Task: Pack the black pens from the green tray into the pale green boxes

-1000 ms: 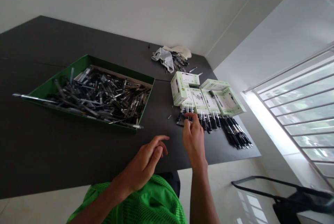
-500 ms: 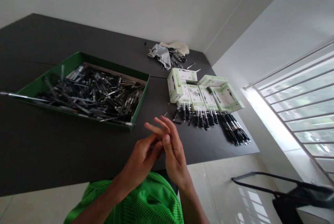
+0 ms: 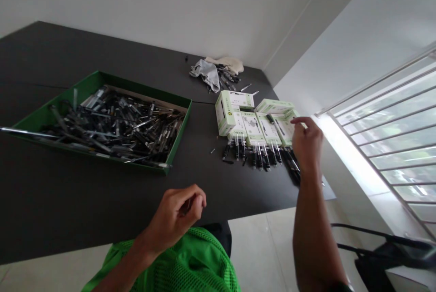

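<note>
My left hand (image 3: 184, 205) hovers over the front edge of the dark table, its fingers curled in and the thumb pressed to the index finger; nothing shows in it. On the right, my right hand (image 3: 307, 140) reaches over the rightmost green-and-white pen box (image 3: 285, 131). Its index finger is stretched out and bent to the left, and the other fingers are partly hidden behind the hand. Under that wrist lies a bundle of black pens (image 3: 292, 165), largely covered by the arm. Several clear-barrelled pens (image 3: 260, 155) rest in small groups against the front of the boxes.
A green tray (image 3: 182, 135) heaped with loose pens stands on the left. Grey and cream gloves (image 3: 209, 73) lie over more pens near the wall. Small black parts (image 3: 228, 161) lie by the pen boxes (image 3: 226, 112). A black-framed chair (image 3: 384, 251) stands at lower right, below a barred window.
My hands were together in front of me, fingers touching. They have parted: the right hand moved right to the boxes, and the left stayed near the table edge with its fingers curled in.
</note>
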Demonstrator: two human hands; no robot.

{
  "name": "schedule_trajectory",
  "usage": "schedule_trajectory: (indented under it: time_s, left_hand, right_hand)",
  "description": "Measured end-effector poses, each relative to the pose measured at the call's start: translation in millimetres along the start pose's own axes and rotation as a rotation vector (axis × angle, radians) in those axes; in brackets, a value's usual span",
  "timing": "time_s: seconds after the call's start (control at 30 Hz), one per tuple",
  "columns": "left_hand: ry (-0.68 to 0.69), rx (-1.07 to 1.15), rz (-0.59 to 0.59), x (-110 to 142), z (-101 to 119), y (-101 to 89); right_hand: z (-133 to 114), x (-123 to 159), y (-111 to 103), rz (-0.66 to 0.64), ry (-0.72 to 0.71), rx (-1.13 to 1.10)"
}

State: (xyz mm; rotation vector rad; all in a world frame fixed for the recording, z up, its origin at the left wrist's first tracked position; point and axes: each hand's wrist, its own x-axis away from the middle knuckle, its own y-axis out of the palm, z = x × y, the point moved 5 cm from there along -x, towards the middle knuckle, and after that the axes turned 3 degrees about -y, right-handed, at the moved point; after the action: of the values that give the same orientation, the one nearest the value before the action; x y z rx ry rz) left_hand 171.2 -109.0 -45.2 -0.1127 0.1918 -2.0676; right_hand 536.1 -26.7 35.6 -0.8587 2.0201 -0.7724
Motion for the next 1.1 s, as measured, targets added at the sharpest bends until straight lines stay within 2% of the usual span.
schedule_trajectory:
  time_s: [0.03, 0.1, 0.2, 0.3, 0.43, 0.57, 0.67, 0.8, 0.87, 0.97, 1.03, 1.1]
  left_hand:
    - [0.001, 0.025, 0.013, 0, 0, -0.2]
    - [-0.028, 0.083, 0.003, 1, -1, 2.0]
    - [-0.100, 0.068, -0.060, 0, -5, 8.4]
    - [-0.120, 0.017, -0.074, -1, -5, 10.2]
    - [-0.089, 0.085, -0.030, 1, -6, 6.2]
    - [-0.011, 0.109, 0.009, 4, -3, 1.5]
    - [0.077, 0.032, 0.061, 4, 9, 1.2]
    - [0.294, -0.191, 0.216, -1, 41, 10.4]
    - [0.315, -0.301, 0.237, -8, 51, 21.6]
    - [0.135, -0.335, 0.187, -20, 45, 36.8]
    - [-0.021, -0.285, 0.110, -25, 32, 44.0]
    - [-0.101, -0.209, 0.069, -25, 19, 46.8]
  right_hand:
    - [15, -19, 4, -0.025, 0.031, 0.159]
    - [35, -43, 20, -0.159, 0.048, 0.370]
    - [48, -52, 41, -0.324, 0.055, 0.527]
    - [50, -49, 49, -0.359, 0.054, 0.560]
    - [47, -50, 51, -0.363, 0.033, 0.559]
    - [31, -49, 32, -0.353, 0.018, 0.506]
    - [-6, -18, 5, -0.454, -0.153, 0.342]
    - [-76, 76, -23, -0.775, -0.488, 0.230]
    - [-109, 121, -30, -0.781, -0.703, 0.205]
    - [-138, 159, -23, -0.748, -0.876, 0.188]
    - [-143, 163, -16, -0.729, -0.878, 0.174]
    - [-145, 158, -12, -0.731, -0.828, 0.095]
